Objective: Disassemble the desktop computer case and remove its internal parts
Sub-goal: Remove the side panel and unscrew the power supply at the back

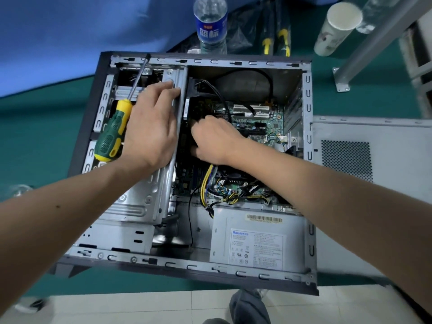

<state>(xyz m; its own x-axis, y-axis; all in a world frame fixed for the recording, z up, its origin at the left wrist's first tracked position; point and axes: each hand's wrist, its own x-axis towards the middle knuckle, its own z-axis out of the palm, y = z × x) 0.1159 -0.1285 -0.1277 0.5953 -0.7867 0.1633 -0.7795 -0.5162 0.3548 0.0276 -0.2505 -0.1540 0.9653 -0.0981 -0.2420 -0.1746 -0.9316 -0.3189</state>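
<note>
The case [191,267] lies open on its side in the middle of the green surface [35,127]. The left hand [149,127] lies flat on the metal drive cage [131,202] at 10 o'clock, fingers straight, pressing down and holding nothing. A screwdriver [114,129] with a green and yellow handle rests on the cage, touching the hand's left edge. The right hand [215,141] reaches into the middle of the case, fingers curled down round a dark part; I cannot tell what the part is. The green board [259,122] sits at 1 o'clock. The grey power box [254,244] sits at 5 o'clock, with yellow wires [205,183] running up from it. A water bottle [210,24] stands at 12 o'clock, a paper cup [336,26] at 1 o'clock. The side panel [374,146] lies at 3 o'clock.
</note>
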